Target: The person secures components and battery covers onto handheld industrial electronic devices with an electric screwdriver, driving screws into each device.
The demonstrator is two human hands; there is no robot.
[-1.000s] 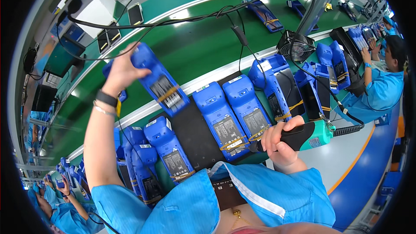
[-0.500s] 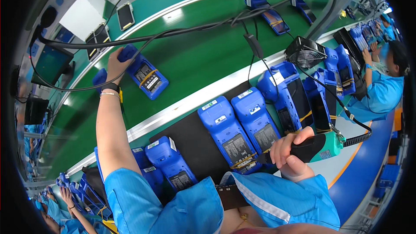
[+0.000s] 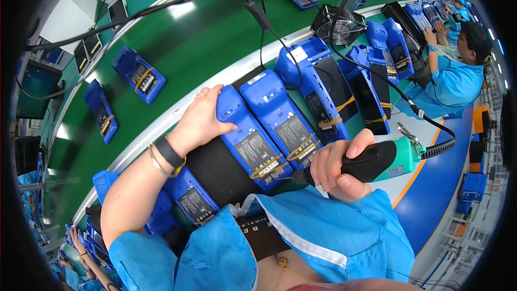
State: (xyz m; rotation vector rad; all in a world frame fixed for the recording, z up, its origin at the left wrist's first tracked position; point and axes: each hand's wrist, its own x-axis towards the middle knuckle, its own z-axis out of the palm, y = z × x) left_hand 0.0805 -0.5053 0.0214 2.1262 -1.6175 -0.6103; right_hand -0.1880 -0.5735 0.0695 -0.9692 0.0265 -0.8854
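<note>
A blue handheld payment terminal (image 3: 249, 143) lies back side up on a black mat (image 3: 212, 167), a yellow rubber band round its lower end. My left hand (image 3: 200, 117) grips its upper end, the thumb on the casing and the fingers at the far edge. Beside it on the right lies a second banded terminal (image 3: 283, 113). My right hand (image 3: 340, 168) is wrapped round a black and teal electric screwdriver (image 3: 385, 163). Its dark nose points left, close to the lower ends of both terminals; whether the bit touches either one I cannot tell.
Two terminals (image 3: 139, 77) lie on the green conveyor (image 3: 188, 48) beyond a pale rail. More blue units (image 3: 326, 99) and a black fan (image 3: 339, 26) stand to the right. A coiled cord (image 3: 441, 143) trails from the screwdriver. A co-worker (image 3: 455, 75) sits at the far right.
My left hand has let go of a terminal on the conveyor and come back to the near one on the mat. The view has shifted; my right hand still holds the screwdriver.
</note>
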